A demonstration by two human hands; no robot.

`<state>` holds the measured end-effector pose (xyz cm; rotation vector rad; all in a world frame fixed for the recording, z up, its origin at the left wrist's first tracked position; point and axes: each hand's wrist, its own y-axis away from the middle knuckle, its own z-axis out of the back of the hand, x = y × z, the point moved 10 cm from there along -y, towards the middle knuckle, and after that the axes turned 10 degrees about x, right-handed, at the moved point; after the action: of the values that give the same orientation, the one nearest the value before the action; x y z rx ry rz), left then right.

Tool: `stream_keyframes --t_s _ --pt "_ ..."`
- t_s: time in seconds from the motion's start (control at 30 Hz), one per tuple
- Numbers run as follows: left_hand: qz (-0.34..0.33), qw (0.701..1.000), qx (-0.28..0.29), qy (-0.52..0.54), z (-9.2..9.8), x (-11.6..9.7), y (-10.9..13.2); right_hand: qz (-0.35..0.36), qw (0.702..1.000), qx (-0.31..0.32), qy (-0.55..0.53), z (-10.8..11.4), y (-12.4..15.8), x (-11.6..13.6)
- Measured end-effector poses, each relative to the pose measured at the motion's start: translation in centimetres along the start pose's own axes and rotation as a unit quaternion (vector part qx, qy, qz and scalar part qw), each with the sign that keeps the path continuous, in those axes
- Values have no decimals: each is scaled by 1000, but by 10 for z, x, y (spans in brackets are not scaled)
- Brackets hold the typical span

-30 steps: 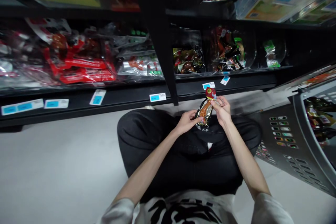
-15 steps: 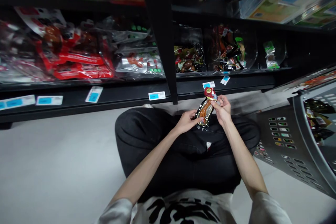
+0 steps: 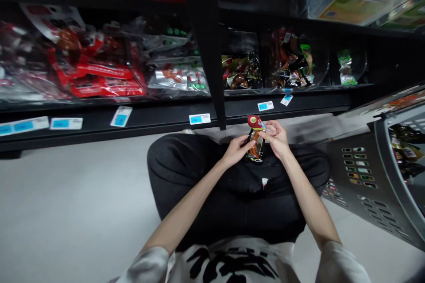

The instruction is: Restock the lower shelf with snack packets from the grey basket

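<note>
Between my hands, above my crossed legs, is a small snack packet [image 3: 255, 147] with a red top, a clear window showing brown food, and a black-gold edge. My left hand [image 3: 237, 149] pinches its left side, thumb lying across the front. On the upper right side, my right hand [image 3: 276, 138] grips it with thumb and fingers. The packet stands nearly upright, red end toward the shelf. Just beyond it runs the black shelf edge with a price tag [image 3: 265, 105].
A grey basket [image 3: 357, 185] with dark packets inside stands at my right. Along the low shelf lie red packets [image 3: 102, 79], silver packets [image 3: 172, 77], dark-gold packets [image 3: 241, 80] and a green-white packet [image 3: 346, 68]. Pale floor [image 3: 83, 203] spreads to the left.
The packet has turned from leaning right to nearly upright, its red top shifting left and slightly down. My right hand has moved slightly left with it. Both hands still hold it.
</note>
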<state>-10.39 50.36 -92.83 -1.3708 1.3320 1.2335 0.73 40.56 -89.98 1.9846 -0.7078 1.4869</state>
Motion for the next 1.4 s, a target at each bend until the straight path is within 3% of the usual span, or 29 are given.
stream_keyframes --t_s 0.23,0.6,0.83,0.93,1.2,1.4 --pt "-2 999 -14 30 6 1 0 -21 998 53 18 -14 2 -4" --pt "11 997 8 74 0 -1 0 -24 999 -20 -9 1 1 -3" --pt "11 997 1 72 0 1 -1 -28 999 -20 -5 2 1 0" --pt "3 996 -26 81 4 -1 0 -28 1000 -7 -2 -1 2 -1" --pt "-58 979 -160 112 34 -14 6 -27 997 63 31 -31 6 -14" --pt "-60 983 -151 90 33 -14 6 10 999 39 28 -30 7 -8"
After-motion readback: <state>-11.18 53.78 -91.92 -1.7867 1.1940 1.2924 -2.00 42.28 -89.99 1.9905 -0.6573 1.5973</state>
